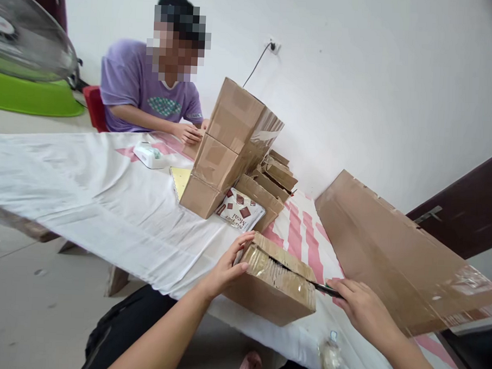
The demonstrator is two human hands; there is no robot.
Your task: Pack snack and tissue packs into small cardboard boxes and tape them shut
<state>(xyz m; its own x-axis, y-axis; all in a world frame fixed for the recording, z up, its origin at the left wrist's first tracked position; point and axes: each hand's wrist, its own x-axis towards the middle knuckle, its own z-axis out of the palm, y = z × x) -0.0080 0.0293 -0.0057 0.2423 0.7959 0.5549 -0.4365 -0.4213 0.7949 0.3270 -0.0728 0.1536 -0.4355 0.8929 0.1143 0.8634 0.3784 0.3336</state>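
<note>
A taped cardboard box (271,294) lies near the table's front edge, a dark slit running along its top seam. My left hand (228,262) grips its left end, thumb on the near top edge and fingers over the far corner. In my right hand (358,306) is a slim dark knife (327,289), held at the box's right end. The tip reaches the slit there, and the rest of the blade is hidden. Beyond the box lies a white item printed "Super Meal" (240,210).
Stacked cardboard boxes (220,156) stand mid-table, with opened boxes (266,191) behind. A large cardboard sheet (390,245) leans at the right. Across the table (87,183) sits a person (140,87), hands on some cardboard. A crumpled clear item (330,357) lies near my right forearm.
</note>
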